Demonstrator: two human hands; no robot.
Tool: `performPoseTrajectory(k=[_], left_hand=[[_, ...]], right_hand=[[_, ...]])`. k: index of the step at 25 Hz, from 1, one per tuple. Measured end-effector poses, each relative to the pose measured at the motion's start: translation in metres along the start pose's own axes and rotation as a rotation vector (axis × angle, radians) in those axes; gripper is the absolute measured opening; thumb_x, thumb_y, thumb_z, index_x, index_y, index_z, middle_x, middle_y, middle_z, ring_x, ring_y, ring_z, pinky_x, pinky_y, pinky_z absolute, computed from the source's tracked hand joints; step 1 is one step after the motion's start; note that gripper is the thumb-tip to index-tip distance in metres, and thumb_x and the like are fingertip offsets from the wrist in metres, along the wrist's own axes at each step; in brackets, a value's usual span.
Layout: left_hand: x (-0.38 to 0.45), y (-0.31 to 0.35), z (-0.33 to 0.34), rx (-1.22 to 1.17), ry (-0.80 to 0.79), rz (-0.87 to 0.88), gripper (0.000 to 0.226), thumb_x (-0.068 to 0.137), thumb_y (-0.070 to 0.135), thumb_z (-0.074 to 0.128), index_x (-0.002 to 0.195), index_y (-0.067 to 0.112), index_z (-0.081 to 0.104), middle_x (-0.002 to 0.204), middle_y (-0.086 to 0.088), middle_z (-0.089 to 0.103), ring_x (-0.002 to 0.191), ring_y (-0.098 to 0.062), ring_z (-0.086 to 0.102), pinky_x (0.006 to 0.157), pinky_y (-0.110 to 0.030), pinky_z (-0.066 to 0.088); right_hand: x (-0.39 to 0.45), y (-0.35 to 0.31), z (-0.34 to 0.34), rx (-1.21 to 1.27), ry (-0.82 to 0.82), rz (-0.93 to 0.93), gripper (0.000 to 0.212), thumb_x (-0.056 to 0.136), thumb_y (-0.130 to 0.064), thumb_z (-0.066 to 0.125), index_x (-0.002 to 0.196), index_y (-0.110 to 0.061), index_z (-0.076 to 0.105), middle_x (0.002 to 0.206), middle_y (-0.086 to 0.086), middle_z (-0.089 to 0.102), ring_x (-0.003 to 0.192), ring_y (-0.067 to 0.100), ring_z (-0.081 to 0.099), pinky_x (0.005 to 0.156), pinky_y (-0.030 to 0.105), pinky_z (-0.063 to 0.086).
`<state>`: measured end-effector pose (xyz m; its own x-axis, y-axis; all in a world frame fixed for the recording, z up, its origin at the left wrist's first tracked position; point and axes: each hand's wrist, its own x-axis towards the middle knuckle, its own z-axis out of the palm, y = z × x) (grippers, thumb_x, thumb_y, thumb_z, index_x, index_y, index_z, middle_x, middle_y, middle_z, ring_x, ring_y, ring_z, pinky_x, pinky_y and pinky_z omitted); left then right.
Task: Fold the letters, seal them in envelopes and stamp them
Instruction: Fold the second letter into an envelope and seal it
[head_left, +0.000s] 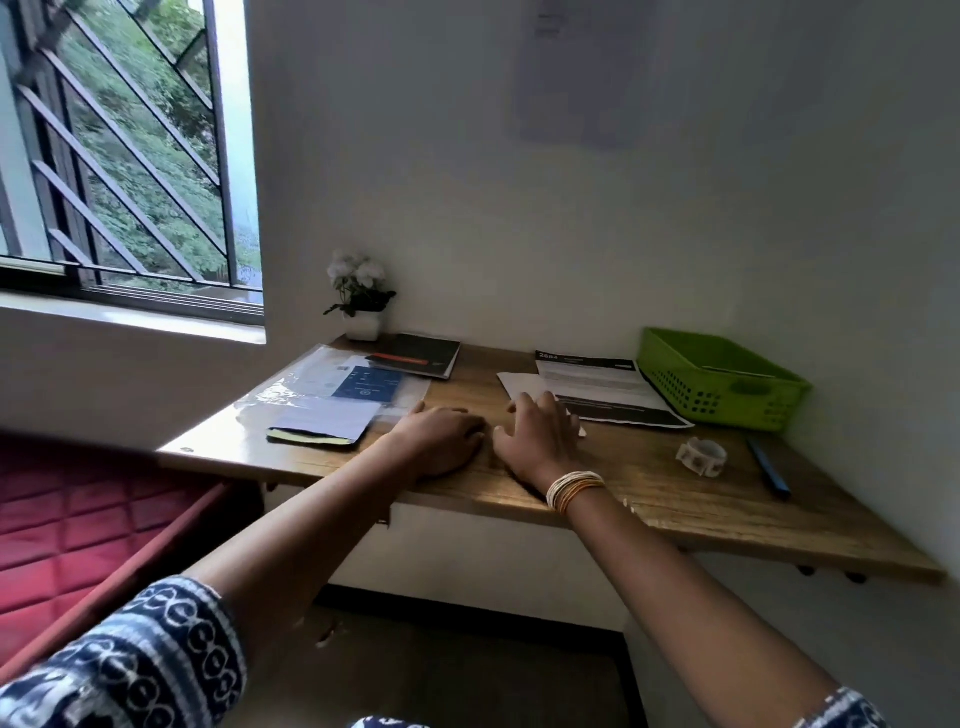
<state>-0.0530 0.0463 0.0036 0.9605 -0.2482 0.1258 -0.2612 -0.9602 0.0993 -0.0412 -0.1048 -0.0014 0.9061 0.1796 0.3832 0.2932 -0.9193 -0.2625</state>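
A white sheet of paper (522, 385) lies on the wooden desk (675, 499), partly under my right hand (537, 434), whose spread fingers rest flat on it. My left hand (441, 436) lies palm down on the bare wood just left of it, fingers curled, holding nothing. A printed letter (602, 389) with dark bands lies behind the right hand. White envelopes (324, 421) sit on a yellow pad at the left. A roll of stamps (701, 456) and a blue pen (769, 470) lie at the right.
A green plastic basket (722, 384) stands in the back right corner. A clear plastic sleeve with blue card (363, 387), a black notebook (421, 354) and a small potted plant (361, 296) occupy the back left. A red mattress (78, 519) lies left of the desk, below a barred window.
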Motion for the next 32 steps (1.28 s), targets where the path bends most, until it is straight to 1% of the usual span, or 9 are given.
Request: performPoseTrajectory(k=[3,6,9,11,15,19,21,26,32], left_hand=[[-0.029,-0.022,-0.005,0.109,0.093,0.030,0.034,0.099,0.036,0.035,0.126,0.030,0.055,0.131,0.002,0.055,0.127,-0.019,0.048,0.111,-0.054,0.024],[-0.059,-0.060,-0.003,0.098,0.211,-0.017,0.035,0.097,0.038,0.041,0.130,0.036,0.052,0.140,0.010,0.050,0.134,-0.014,0.042,0.110,-0.056,0.024],[-0.085,-0.092,-0.003,-0.003,0.283,-0.159,0.053,0.090,0.038,0.054,0.141,0.036,0.039,0.149,0.008,0.040,0.137,-0.016,0.038,0.113,-0.054,0.021],[-0.098,-0.110,-0.005,-0.069,0.279,-0.254,0.066,0.086,0.048,0.058,0.145,0.036,0.031,0.152,0.004,0.036,0.138,-0.022,0.036,0.113,-0.047,0.023],[-0.114,-0.135,-0.009,-0.329,0.371,-0.315,0.086,0.066,0.066,0.069,0.140,0.031,0.042,0.145,-0.002,0.045,0.132,-0.021,0.043,0.108,-0.035,0.037],[-0.113,-0.134,-0.006,-0.362,0.502,-0.305,0.076,0.067,0.049,0.078,0.133,0.025,0.052,0.139,-0.001,0.053,0.128,-0.019,0.049,0.105,-0.029,0.037],[-0.111,-0.134,-0.004,-0.385,0.554,-0.336,0.074,0.067,0.045,0.080,0.133,0.022,0.053,0.136,-0.002,0.055,0.125,-0.019,0.051,0.104,-0.028,0.038],[-0.111,-0.141,-0.005,-0.443,0.635,-0.349,0.058,0.073,0.028,0.078,0.127,0.025,0.059,0.126,-0.005,0.060,0.117,-0.020,0.056,0.098,-0.030,0.046],[-0.114,-0.144,-0.005,-0.510,0.608,-0.380,0.046,0.071,0.020,0.076,0.114,0.033,0.067,0.117,0.003,0.062,0.109,-0.014,0.056,0.095,-0.033,0.049]], right_hand=[[-0.006,-0.026,0.003,0.110,-0.039,-0.034,0.036,0.086,-0.037,0.057,0.117,-0.019,0.058,0.123,0.011,0.052,0.116,0.030,0.050,0.097,0.041,0.038],[-0.012,-0.054,0.011,0.134,-0.036,-0.104,0.033,0.083,-0.033,0.058,0.114,-0.021,0.062,0.120,0.011,0.055,0.116,0.030,0.051,0.097,0.039,0.040],[-0.015,-0.077,0.018,0.198,-0.035,-0.201,0.027,0.081,-0.030,0.060,0.106,-0.023,0.065,0.111,0.007,0.058,0.109,0.028,0.055,0.092,0.037,0.042],[-0.015,-0.091,0.022,0.226,-0.054,-0.293,0.025,0.080,-0.032,0.063,0.104,-0.025,0.066,0.109,0.004,0.059,0.107,0.024,0.055,0.091,0.036,0.042],[-0.015,-0.114,0.029,0.227,-0.050,-0.462,0.028,0.081,-0.037,0.068,0.105,-0.025,0.069,0.106,0.001,0.060,0.107,0.020,0.055,0.089,0.036,0.040],[-0.007,-0.120,0.036,0.261,-0.047,-0.539,0.038,0.080,-0.046,0.069,0.105,-0.018,0.071,0.103,0.004,0.065,0.099,0.022,0.060,0.087,0.040,0.048],[-0.003,-0.122,0.039,0.293,-0.042,-0.558,0.035,0.080,-0.045,0.069,0.100,-0.016,0.074,0.099,0.004,0.067,0.092,0.021,0.063,0.084,0.040,0.051],[-0.001,-0.124,0.039,0.389,-0.038,-0.583,0.018,0.084,-0.025,0.070,0.094,-0.012,0.077,0.094,0.005,0.070,0.081,0.017,0.064,0.078,0.035,0.055],[0.002,-0.121,0.039,0.538,-0.080,-0.506,0.013,0.084,-0.010,0.066,0.093,-0.008,0.076,0.095,0.005,0.073,0.086,0.015,0.062,0.081,0.023,0.052]])
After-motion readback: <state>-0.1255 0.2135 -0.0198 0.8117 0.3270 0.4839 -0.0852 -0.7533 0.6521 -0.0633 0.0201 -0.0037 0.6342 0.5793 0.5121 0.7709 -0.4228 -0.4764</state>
